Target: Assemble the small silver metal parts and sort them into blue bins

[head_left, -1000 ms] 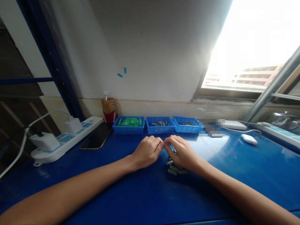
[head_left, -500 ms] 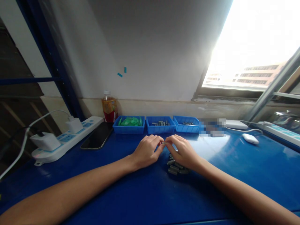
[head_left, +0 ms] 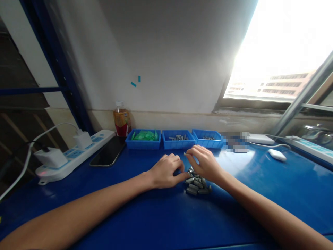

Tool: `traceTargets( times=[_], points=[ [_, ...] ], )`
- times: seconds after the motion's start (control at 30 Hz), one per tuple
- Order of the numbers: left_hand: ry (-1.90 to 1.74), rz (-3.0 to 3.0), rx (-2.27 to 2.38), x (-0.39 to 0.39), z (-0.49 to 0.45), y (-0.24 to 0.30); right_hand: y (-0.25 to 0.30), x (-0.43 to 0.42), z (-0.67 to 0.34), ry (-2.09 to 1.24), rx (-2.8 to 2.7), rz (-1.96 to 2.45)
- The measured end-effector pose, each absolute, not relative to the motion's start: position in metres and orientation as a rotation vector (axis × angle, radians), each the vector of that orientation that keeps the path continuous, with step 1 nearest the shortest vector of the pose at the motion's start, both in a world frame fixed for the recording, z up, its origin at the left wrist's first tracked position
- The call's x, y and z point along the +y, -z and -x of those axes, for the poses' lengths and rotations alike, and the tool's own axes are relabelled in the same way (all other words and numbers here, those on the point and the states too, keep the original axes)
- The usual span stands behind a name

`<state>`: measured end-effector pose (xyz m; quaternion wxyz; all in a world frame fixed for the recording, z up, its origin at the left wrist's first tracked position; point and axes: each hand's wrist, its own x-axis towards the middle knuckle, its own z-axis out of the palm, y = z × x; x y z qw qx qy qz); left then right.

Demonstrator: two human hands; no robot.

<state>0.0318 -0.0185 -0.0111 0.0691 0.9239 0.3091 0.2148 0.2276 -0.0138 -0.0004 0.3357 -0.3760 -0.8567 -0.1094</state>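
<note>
My right hand (head_left: 204, 162) pinches a small, pale metal piece (head_left: 185, 153) between thumb and fingertips, its far end sticking out to the left; its exact kind is too small to tell. To the left, my left hand (head_left: 168, 172) rests low over the blue tabletop (head_left: 145, 215), thumb and index finger apart, the thumb tip at the edge of a pile of metal cylinders (head_left: 194, 186). These short grey cylinders lie loosely heaped, partly under my right hand.
Behind the hands stand three blue bins: one with green bags (head_left: 145, 136), one with metal cylinders (head_left: 179, 138), one with small metal parts (head_left: 208, 138). A phone (head_left: 108, 151), a power strip (head_left: 56, 170) and a bottle (head_left: 121, 119) are left; a white case (head_left: 277, 155) lies right.
My hands have come apart from meeting at the small piece. My left hand has lowered toward the pile; my right hand has risen slightly, keeping the piece.
</note>
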Motion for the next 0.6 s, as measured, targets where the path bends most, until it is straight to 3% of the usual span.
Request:
traceTargets(
  times=[0.13, 0.27, 0.6],
  points=[
    [-0.612, -2.782, 0.864, -0.019, -0.032, 0.011, -0.003, 0.019, -0.261, 0.469, -1.864, 1.308],
    [-0.604, -2.753, 0.891, -0.018, -0.032, 0.013, 0.004, 0.033, -0.285, 0.414, -1.796, 1.530],
    [-0.592, -2.826, 0.818, -0.018, -0.031, 0.014, 0.010, -0.011, -0.230, 0.039, -2.261, 1.217]
  ],
)
